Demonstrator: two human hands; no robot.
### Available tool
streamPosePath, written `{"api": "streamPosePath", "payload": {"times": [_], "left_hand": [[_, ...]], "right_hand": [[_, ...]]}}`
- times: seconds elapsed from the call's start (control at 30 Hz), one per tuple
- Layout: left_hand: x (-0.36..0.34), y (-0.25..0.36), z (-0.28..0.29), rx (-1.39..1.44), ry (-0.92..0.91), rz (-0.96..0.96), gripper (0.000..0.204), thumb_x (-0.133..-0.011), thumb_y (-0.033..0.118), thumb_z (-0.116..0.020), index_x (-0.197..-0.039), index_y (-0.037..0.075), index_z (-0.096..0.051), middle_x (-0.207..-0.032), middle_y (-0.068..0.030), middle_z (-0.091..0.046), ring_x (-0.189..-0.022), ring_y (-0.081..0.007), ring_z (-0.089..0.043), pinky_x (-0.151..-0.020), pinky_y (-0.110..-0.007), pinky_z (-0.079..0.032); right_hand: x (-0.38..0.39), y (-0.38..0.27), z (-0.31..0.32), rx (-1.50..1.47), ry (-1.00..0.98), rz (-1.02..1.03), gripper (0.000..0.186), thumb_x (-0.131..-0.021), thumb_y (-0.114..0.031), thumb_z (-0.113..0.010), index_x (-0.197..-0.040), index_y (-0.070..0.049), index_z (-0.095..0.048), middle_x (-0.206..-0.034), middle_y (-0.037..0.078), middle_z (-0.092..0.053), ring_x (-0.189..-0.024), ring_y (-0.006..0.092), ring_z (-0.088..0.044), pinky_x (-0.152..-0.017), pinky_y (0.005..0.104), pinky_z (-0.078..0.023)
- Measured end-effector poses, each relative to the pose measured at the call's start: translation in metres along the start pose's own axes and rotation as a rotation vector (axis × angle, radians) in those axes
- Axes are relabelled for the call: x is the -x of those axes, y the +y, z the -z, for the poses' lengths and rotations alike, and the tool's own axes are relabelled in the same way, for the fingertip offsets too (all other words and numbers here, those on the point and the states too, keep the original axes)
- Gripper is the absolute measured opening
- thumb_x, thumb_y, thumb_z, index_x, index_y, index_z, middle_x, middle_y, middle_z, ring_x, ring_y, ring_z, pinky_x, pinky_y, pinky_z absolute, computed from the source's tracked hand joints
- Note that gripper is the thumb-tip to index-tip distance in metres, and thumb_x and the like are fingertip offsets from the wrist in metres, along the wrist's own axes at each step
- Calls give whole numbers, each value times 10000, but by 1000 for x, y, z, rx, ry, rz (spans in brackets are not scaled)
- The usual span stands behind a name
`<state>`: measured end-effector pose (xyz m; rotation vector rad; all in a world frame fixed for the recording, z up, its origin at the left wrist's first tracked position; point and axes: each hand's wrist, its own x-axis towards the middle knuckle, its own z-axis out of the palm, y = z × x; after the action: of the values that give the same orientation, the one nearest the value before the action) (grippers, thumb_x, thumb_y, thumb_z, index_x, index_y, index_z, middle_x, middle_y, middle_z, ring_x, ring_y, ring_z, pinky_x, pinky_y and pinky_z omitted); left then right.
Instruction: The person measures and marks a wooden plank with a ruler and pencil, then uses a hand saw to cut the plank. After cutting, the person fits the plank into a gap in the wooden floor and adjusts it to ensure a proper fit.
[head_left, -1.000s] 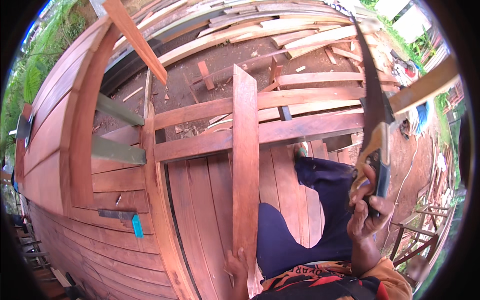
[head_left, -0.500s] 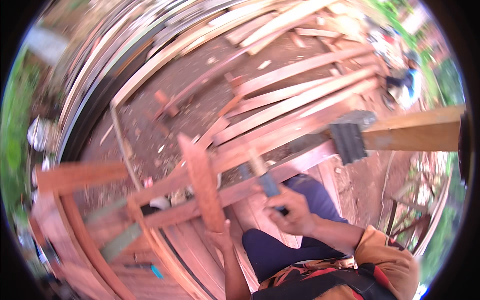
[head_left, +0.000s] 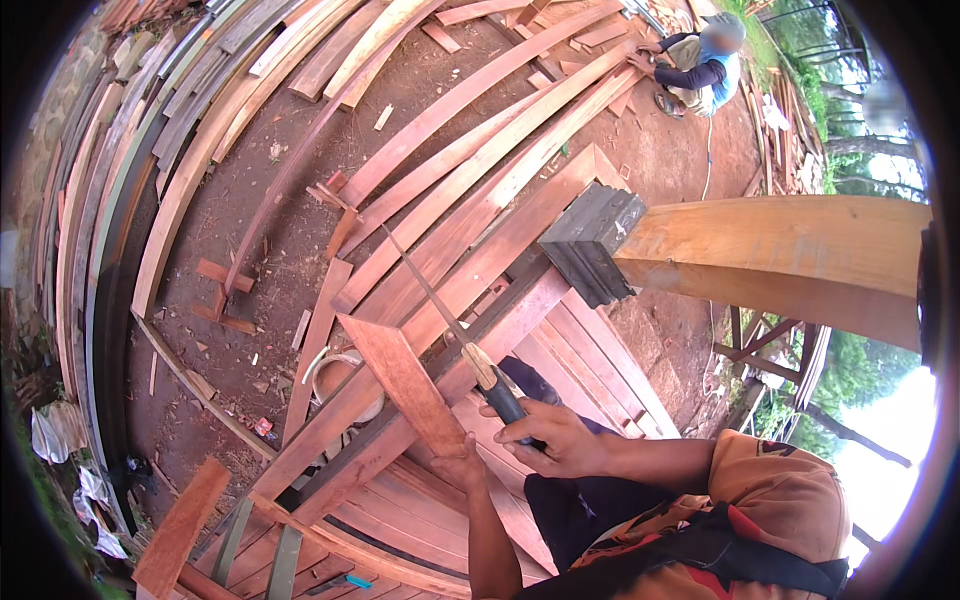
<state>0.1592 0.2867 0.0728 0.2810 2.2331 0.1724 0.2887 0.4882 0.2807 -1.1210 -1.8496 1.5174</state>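
My left hand (head_left: 458, 466) grips the near end of a short reddish wooden board (head_left: 402, 385). The board slants up and away, across two long beams. My right hand (head_left: 558, 436) is closed around the black grip of a long-bladed hand tool (head_left: 484, 368). Its handle is light wood ahead of the black part. The thin blade points to the far left and shows nearly edge-on, so I cannot tell whether it is a saw or a machete. It lies to the right of the board in view, apparently apart from it.
A wooden post (head_left: 770, 235) with a dark stepped block (head_left: 590, 240) juts in from the right. Long planks (head_left: 490, 170) lie beyond the beams, near a crouching person (head_left: 705, 70). A bucket (head_left: 340, 378) stands behind the beams. More timber (head_left: 190, 190) is stacked at far left.
My view has swung, so the surroundings sit differently and look sharper. Both hands keep their hold. The blade, blurred before, now shows clearly, extending to the far left.
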Motion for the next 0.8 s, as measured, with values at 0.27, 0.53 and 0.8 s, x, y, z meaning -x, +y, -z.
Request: {"api": "streamPosePath", "payload": {"times": [0.27, 0.53, 0.8], "left_hand": [[-99, -110, 28, -49, -208, -287, 1073, -786, 678, -763, -1426, -131, -467, -1362, -340, -582, -1288, -448, -571, -1086, -474, -462], [-60, 101, 234, 190, -28, -314, 593, -911, 323, -791, -1293, -90, -601, -1076, -177, -720, -999, -230, -690, -900, -359, -548], [-71, 171, 349, -15, -464, -410, 524, -944, 334, -736, -1286, -49, -629, -1003, -135, -721, -935, -215, -694, -828, -361, -551]], "right_hand": [[-41, -52, 37, -7, 37, -32, 417, -905, 16, -678, -1310, -12, -580, -1235, 211, -695, -944, 288, -703, -816, 373, -565], [-32, -54, 57, 42, 145, -329, 824, -892, -85, -768, -1579, 25, -326, -795, 104, -700, -675, 163, -658, -659, 312, -534], [-21, -69, 39, 22, 113, -315, 762, -900, -82, -759, -1561, 13, -392, -816, 85, -681, -678, 130, -628, -651, 286, -524]]}}
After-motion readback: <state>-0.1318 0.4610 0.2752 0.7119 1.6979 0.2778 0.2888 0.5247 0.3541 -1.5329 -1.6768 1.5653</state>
